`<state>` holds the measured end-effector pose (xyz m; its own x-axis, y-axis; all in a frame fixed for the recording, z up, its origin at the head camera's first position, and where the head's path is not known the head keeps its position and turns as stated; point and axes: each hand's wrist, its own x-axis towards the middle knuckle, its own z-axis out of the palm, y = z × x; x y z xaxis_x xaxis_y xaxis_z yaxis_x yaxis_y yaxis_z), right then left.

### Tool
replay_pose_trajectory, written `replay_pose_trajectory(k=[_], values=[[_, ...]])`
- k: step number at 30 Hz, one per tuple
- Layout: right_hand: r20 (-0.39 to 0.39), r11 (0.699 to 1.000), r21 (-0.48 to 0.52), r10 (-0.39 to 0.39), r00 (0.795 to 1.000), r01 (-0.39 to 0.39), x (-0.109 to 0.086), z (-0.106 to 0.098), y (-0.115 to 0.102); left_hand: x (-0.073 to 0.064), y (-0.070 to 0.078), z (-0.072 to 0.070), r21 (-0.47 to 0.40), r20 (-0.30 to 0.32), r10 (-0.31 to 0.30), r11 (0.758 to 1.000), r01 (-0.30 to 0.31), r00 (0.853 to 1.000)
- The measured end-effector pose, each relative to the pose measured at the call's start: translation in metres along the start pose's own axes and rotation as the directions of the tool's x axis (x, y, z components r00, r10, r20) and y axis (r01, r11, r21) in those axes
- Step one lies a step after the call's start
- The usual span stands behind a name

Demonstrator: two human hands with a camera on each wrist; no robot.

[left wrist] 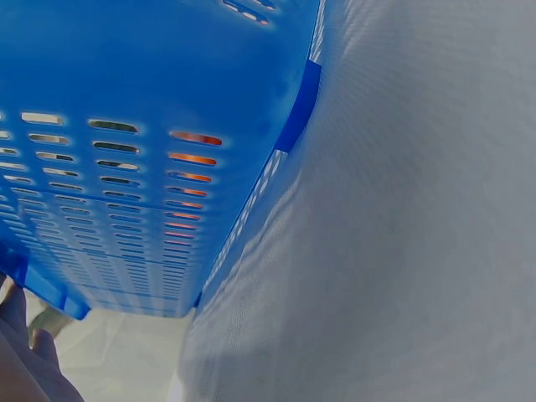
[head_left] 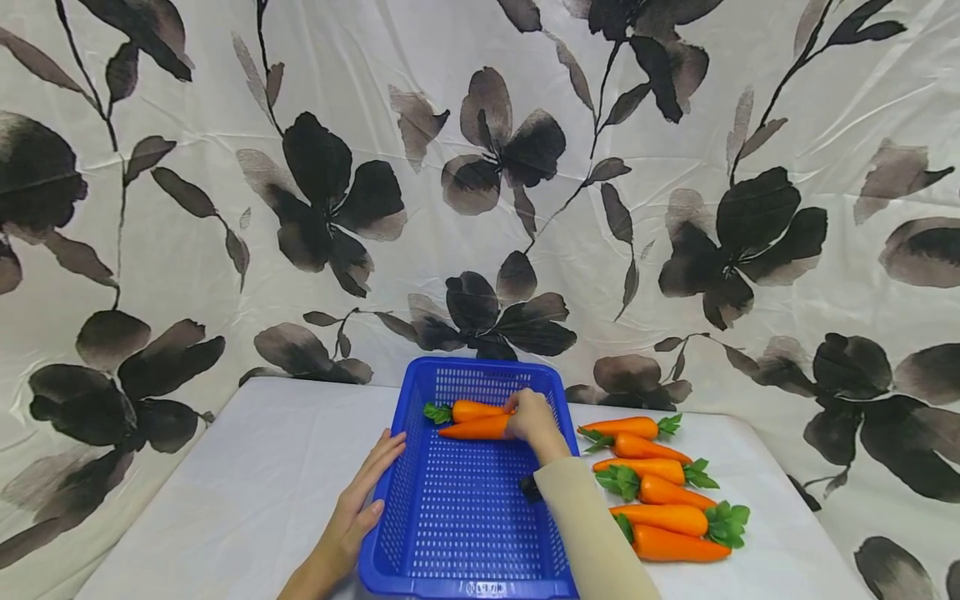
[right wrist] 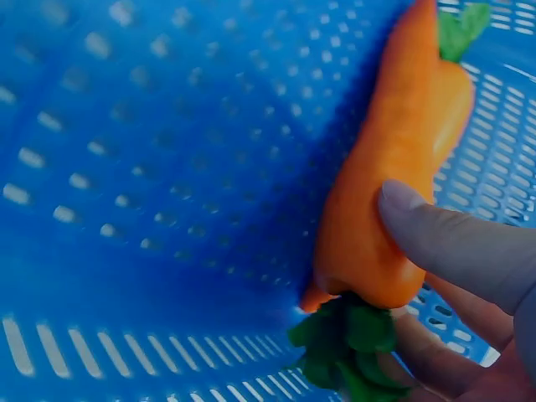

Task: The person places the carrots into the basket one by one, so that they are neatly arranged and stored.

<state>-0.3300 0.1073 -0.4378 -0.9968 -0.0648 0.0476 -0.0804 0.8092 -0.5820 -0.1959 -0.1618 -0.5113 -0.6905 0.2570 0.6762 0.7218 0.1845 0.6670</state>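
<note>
A blue perforated plastic basket (head_left: 465, 517) stands on the table. Inside it, near the far end, my right hand (head_left: 534, 421) holds an orange carrot (head_left: 474, 428) by its thick end, tip pointing left. The right wrist view shows the thumb pressed on this carrot (right wrist: 373, 201) and its dark green leaves (right wrist: 347, 343) beside the fingers. Another carrot (head_left: 467, 409) lies just beyond it, leaves to the left. Along the basket's left side, my left hand (head_left: 356, 508) rests with extended fingers against the outer wall and rim. Slots in the basket wall (left wrist: 126, 50) show bits of orange.
Several carrots (head_left: 667, 520) lie in a column on the white-covered table (head_left: 247, 500), right of the basket, their leaves pointing alternately left and right. Behind the table hangs a floral cloth (head_left: 420, 233). A small black object (head_left: 529, 488) sits at my right wrist.
</note>
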Motion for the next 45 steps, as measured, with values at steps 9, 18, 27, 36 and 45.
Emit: replay_pose_trajectory(k=[9, 18, 27, 36, 45], values=[[-0.003, 0.996, -0.089, -0.012, 1.0, 0.012, 0.0, 0.005, 0.002, 0.0, 0.001, 0.0, 0.001, -0.001, -0.005, 1.0, 0.005, 1.0], [-0.007, 0.995, -0.098, 0.015, 1.0, -0.016, 0.002, 0.007, 0.001, 0.0, 0.003, 0.001, 0.015, -0.007, -0.035, 0.999, 0.035, 0.999], [-0.008, 0.993, -0.115, 0.011, 1.0, -0.012, 0.0, 0.004, -0.001, -0.001, 0.001, 0.001, 0.023, -0.001, -0.05, 0.998, 0.05, 0.999], [-0.02, 0.994, -0.11, -0.009, 1.0, 0.006, -0.004, -0.003, -0.005, 0.0, 0.001, 0.0, 0.026, 0.004, -0.027, 0.999, 0.027, 1.0], [-0.016, 0.992, -0.123, 0.012, 1.0, -0.014, -0.003, -0.001, -0.004, 0.0, 0.002, 0.001, 0.033, -0.007, -0.034, 0.999, 0.034, 0.999]])
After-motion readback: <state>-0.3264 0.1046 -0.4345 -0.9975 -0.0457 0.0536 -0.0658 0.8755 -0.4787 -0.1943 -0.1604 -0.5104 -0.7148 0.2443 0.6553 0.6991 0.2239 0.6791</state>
